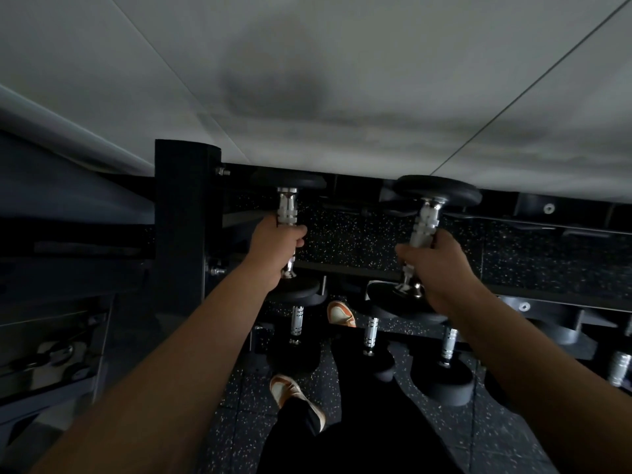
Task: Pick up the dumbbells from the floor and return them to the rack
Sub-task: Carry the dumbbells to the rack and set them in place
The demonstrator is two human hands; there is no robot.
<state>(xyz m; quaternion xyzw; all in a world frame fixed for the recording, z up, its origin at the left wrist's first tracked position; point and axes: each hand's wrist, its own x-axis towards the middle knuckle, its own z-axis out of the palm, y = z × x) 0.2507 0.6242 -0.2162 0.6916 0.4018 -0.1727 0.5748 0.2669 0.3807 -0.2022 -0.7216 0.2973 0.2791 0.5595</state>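
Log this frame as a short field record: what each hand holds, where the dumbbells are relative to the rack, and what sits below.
left hand: closed around the chrome handle of the left dumbbell
right hand: closed around the chrome handle of the right dumbbell
dumbbell position: both held at the upper tier of the rack; seated or not, cannot tell
lower tier: several racked dumbbells, handles showing
floor: dark speckled rubber, the person's shoes on it

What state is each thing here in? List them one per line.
left hand: closed around a dumbbell handle.
right hand: closed around a dumbbell handle.
left dumbbell: held at the rack's upper tier.
right dumbbell: held, slightly tilted, at the upper tier.
lower-tier dumbbells: resting on the rack.
rack: upper tier largely unfilled.
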